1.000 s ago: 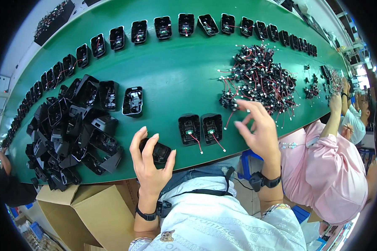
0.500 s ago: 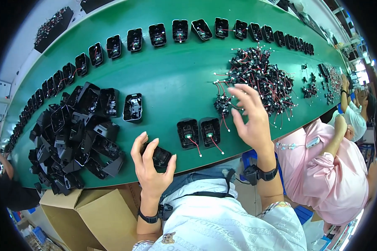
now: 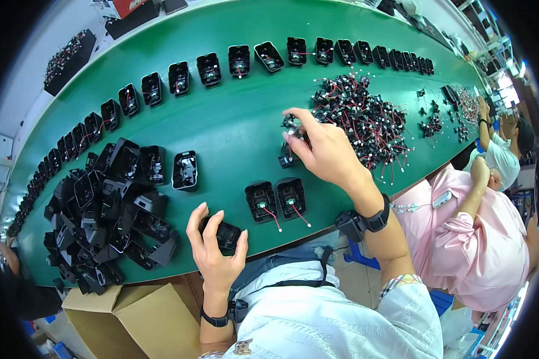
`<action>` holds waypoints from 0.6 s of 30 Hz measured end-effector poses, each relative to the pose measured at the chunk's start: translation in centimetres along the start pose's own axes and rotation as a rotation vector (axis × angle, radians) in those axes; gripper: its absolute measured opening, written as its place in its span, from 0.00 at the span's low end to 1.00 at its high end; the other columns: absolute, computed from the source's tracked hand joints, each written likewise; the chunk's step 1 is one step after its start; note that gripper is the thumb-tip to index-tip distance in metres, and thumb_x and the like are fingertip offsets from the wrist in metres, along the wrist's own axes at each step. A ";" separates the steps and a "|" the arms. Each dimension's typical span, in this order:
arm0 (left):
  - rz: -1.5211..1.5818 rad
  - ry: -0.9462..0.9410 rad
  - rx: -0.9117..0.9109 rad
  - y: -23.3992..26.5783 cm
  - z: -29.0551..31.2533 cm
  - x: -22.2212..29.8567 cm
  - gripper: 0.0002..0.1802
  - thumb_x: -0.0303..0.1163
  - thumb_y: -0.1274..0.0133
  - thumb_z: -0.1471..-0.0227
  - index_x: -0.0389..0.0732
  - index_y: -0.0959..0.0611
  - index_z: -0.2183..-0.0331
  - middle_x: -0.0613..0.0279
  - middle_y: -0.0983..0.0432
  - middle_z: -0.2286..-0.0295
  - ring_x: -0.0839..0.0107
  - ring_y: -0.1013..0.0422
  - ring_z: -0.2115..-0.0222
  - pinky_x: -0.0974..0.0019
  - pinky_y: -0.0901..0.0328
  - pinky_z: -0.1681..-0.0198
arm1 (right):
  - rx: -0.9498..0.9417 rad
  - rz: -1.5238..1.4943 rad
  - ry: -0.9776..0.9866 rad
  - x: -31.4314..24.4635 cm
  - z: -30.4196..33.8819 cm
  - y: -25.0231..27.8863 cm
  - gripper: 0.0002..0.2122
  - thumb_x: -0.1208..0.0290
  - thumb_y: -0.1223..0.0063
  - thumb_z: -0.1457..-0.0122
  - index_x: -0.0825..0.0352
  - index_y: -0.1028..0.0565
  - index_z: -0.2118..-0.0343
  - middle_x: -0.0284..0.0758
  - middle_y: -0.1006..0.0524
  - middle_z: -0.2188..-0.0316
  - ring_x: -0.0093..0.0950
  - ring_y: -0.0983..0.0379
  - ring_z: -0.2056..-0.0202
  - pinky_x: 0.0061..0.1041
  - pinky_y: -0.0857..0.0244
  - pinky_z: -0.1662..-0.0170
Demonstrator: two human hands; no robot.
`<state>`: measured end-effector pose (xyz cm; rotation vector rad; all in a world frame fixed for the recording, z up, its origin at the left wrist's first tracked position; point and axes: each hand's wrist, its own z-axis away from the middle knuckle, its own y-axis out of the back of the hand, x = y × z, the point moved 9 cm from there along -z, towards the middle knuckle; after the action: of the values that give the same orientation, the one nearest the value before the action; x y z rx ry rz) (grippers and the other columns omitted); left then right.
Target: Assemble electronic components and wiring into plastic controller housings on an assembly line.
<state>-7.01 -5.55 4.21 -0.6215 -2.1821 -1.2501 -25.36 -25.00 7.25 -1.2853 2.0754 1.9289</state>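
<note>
At the table's near edge, my left hand (image 3: 215, 254) is wrapped round a black plastic housing (image 3: 226, 235), fingers on one side and thumb on the other. My right hand (image 3: 332, 154) pinches a small dark wired part (image 3: 290, 124) between thumb and index finger; its exact kind is hard to make out. Below those fingertips, more small black parts (image 3: 286, 158) lie on the table. Between my hands, two open housings stand side by side, a left one (image 3: 259, 195) and a right one (image 3: 291, 192), each with a small green board and a red wire trailing out.
A heap of black wired parts (image 3: 362, 122) lies beyond my right hand. Black housings are piled (image 3: 108, 209) at the left, with a single housing (image 3: 185, 170) beside them. Several housings curve along the green table (image 3: 221, 131). Below stands a cardboard box (image 3: 156, 317); a person in pink (image 3: 461, 239) sits right.
My right hand has moved left from the heap's edge and closed on a small wired part. My left hand stays round its housing. The whole view has shifted slightly.
</note>
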 end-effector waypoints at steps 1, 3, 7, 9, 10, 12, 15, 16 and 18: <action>-0.002 0.002 -0.002 0.1 0.1 0.0 0.34 0.24 0.31 0.63 0.39 0.25 0.50 0.43 0.37 0.45 0.45 0.32 0.48 0.51 0.32 0.47 | -0.117 -0.046 -0.079 0.1 -0.3 -0.9 0.18 0.70 0.43 0.39 0.65 0.30 0.47 0.39 0.21 0.75 0.36 0.24 0.76 0.33 0.33 0.73; -0.014 0.005 0.001 0.1 0.1 -0.1 0.35 0.24 0.31 0.63 0.39 0.25 0.50 0.43 0.37 0.45 0.45 0.32 0.47 0.51 0.32 0.47 | -0.226 -0.047 -0.115 -0.2 -0.8 -1.7 0.20 0.72 0.47 0.38 0.65 0.32 0.42 0.44 0.20 0.70 0.38 0.23 0.74 0.33 0.31 0.71; 0.030 0.005 0.023 0.3 0.0 -0.1 0.38 0.24 0.30 0.63 0.39 0.27 0.48 0.44 0.37 0.45 0.46 0.32 0.47 0.52 0.32 0.48 | -0.077 -0.173 0.122 -1.6 -1.1 0.2 0.23 0.83 0.53 0.39 0.64 0.31 0.41 0.42 0.20 0.61 0.29 0.19 0.69 0.27 0.26 0.65; 0.028 0.001 0.020 0.5 0.2 -0.3 0.40 0.25 0.30 0.63 0.39 0.28 0.47 0.43 0.37 0.46 0.47 0.33 0.48 0.53 0.32 0.49 | -0.205 -0.241 -0.026 -1.1 -1.5 0.0 0.20 0.82 0.49 0.40 0.66 0.28 0.44 0.40 0.20 0.63 0.24 0.20 0.69 0.24 0.26 0.66; 0.028 0.001 0.022 0.5 0.2 -0.3 0.40 0.25 0.30 0.63 0.39 0.28 0.47 0.43 0.37 0.46 0.47 0.33 0.48 0.53 0.32 0.49 | -0.205 -0.240 -0.025 -1.0 -1.5 0.0 0.20 0.82 0.49 0.40 0.66 0.28 0.44 0.40 0.20 0.63 0.24 0.20 0.69 0.24 0.26 0.66; 0.036 -0.001 0.021 0.4 0.1 -0.2 0.41 0.25 0.29 0.63 0.39 0.29 0.46 0.43 0.36 0.48 0.47 0.33 0.49 0.53 0.32 0.50 | -0.078 -0.257 -0.001 -0.8 -1.5 1.2 0.19 0.80 0.43 0.42 0.66 0.25 0.47 0.36 0.20 0.65 0.21 0.22 0.70 0.21 0.26 0.67; 0.064 0.043 0.019 0.3 0.1 -0.4 0.43 0.24 0.30 0.64 0.39 0.31 0.45 0.47 0.35 0.48 0.49 0.35 0.48 0.52 0.37 0.44 | -0.056 -0.344 0.005 -0.6 -1.1 1.4 0.19 0.79 0.41 0.44 0.67 0.25 0.48 0.35 0.20 0.61 0.20 0.24 0.64 0.20 0.26 0.64; 0.062 0.047 0.020 0.3 0.1 -0.5 0.43 0.24 0.30 0.64 0.39 0.31 0.45 0.47 0.35 0.48 0.49 0.35 0.48 0.52 0.37 0.44 | -0.060 -0.346 0.006 -0.5 -1.1 1.4 0.19 0.79 0.41 0.44 0.67 0.25 0.48 0.35 0.20 0.61 0.20 0.24 0.64 0.20 0.26 0.64; 0.070 0.037 0.029 0.4 0.1 -0.6 0.44 0.25 0.30 0.65 0.38 0.32 0.44 0.46 0.35 0.49 0.50 0.35 0.48 0.53 0.37 0.44 | -0.141 -0.478 -0.048 0.1 -0.9 0.7 0.20 0.80 0.42 0.44 0.70 0.26 0.47 0.35 0.23 0.55 0.21 0.25 0.56 0.19 0.28 0.57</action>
<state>-6.37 -5.32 3.98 -0.6518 -2.1260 -1.1823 -25.40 -25.83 8.02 -1.5651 1.4513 1.8788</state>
